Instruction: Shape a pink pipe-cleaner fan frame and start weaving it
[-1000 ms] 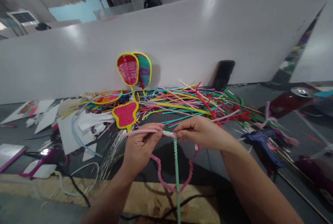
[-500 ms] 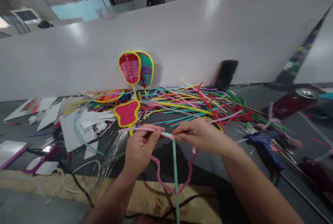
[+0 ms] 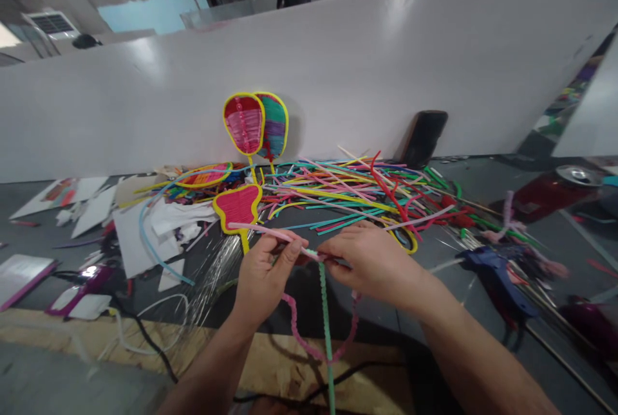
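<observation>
Between my two hands is a pipe-cleaner frame. A straight light-green pipe cleaner (image 3: 326,312) runs down its middle, and a wavy dark-pink pipe cleaner (image 3: 300,341) curves round below. My left hand (image 3: 268,273) is closed on a pale pink pipe cleaner (image 3: 255,230), whose free end points up and left. My right hand (image 3: 360,260) pinches the top of the frame, where pink and green meet; its fingertips partly hide the joint. Just beyond my left hand lies a pink butterfly-like shape (image 3: 237,208) with a yellow outline.
Loose pipe cleaners (image 3: 333,193) lie heaped along the white partition (image 3: 145,106), where two finished fan shapes (image 3: 244,124) and a phone (image 3: 423,138) lean. To the right are a blue glue gun (image 3: 502,276) and a red can (image 3: 550,193). White paper pieces (image 3: 145,244) and cables (image 3: 145,331) lie left.
The pale pink pipe cleaner's free end has tilted upward and shifted right. My right hand has turned slightly over the joint, its fingers still pinching. The view has shifted a little.
</observation>
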Demonstrator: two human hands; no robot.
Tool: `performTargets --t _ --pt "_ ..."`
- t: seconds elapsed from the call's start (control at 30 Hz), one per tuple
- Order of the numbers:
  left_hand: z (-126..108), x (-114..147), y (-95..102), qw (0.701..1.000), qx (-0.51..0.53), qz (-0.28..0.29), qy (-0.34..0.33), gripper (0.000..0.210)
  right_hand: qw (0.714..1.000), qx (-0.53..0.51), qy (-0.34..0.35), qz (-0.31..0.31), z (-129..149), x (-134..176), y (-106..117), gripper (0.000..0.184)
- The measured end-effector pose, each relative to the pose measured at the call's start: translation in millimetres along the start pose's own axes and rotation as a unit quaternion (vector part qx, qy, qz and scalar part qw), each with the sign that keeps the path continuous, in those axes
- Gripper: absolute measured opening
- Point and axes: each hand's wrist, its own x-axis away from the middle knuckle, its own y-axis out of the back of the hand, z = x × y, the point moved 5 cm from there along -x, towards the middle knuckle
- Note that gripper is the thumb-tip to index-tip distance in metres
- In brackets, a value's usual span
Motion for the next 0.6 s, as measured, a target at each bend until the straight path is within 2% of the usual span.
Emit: performTargets --t 0.3,0.6 --pt "2.7 -0.6 -3.2 0.997 0.058 0.037 0.029 0.024 0.993 0.108 0.038 -0.022 8.9 -1.3 -2.2 0.008" --pt "2.0 -2.2 1.9 0.999 0.033 0.010 0.005 0.022 0.996 0.071 0.049 -0.033 4.8 -1.6 -1.7 0.013"
